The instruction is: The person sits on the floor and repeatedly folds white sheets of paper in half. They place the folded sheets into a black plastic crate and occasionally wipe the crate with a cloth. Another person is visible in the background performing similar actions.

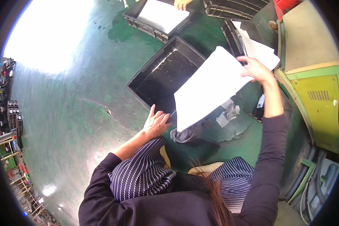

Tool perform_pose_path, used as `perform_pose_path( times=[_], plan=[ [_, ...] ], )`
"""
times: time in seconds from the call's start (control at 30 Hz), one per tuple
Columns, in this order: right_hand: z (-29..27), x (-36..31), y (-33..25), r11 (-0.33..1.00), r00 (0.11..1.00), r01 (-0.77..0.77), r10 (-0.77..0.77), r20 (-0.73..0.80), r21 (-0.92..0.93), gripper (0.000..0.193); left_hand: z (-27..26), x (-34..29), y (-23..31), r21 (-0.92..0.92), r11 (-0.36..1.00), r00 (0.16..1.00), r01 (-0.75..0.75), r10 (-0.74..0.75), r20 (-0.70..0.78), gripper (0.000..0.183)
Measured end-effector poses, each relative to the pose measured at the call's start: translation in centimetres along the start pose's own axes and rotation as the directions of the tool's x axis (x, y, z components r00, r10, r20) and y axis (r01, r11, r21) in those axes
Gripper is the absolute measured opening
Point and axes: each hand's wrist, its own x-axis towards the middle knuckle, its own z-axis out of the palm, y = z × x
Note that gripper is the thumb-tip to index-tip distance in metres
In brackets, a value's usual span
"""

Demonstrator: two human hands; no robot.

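My right hand (253,71) grips the right end of a large white sheet (214,86), thumb and fingers at its edge. The sheet hangs tilted over the right part of a black plastic crate (160,81) on the floor, hiding that side. I cannot tell whether it is one sheet or several together. My left hand (157,123) is at the crate's near corner, fingers apart and holding nothing I can make out. A dark grey cloth (184,135) lies on the floor just below the sheet's lower corner.
Another black crate (145,28) with white sheets stands ahead, another person's hand (182,3) over it. More white sheets (258,47) lean in a dark crate at the right. A crumpled pale cloth (226,117) lies nearby. A yellow-green machine (316,101) stands along the right.
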Motion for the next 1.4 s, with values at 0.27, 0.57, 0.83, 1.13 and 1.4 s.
perform_pose_path(
  times=[0.27,0.57,0.83,1.13,1.4],
  plan=[
    [-2.8,-13.1,18.0,0.866,0.971,-0.233,0.233,0.055,0.443,0.051,-5.9,2.5,0.3,-0.024,0.99,0.955,-0.136,0.125,-0.271,0.025],
    [6.2,-11.9,27.2,0.787,0.774,-0.611,0.617,0.144,-0.09,0.059,-14.5,6.0,2.3,-0.164,0.952,0.816,-0.258,0.124,-0.565,0.011],
    [9.4,-8.5,25.8,0.888,0.969,-0.244,0.244,-0.049,-0.389,0.051,-13.9,9.3,3.3,-0.829,0.559,0.712,-0.021,-0.574,-0.405,0.027],
    [16.6,-2.3,18.8,0.866,0.858,-0.195,0.378,-0.348,0.46,0.075,-4.6,13.7,-5.3,-0.888,-0.459,0.606,-0.012,-0.71,0.359,0.037],
    [23.2,-0.2,9.9,0.6,0.76,0.214,0.393,-0.517,0.771,0.097,-2.3,12.1,-7.6,-0.885,-0.458,0.571,-0.078,-0.748,0.337,0.04]
  ],
)
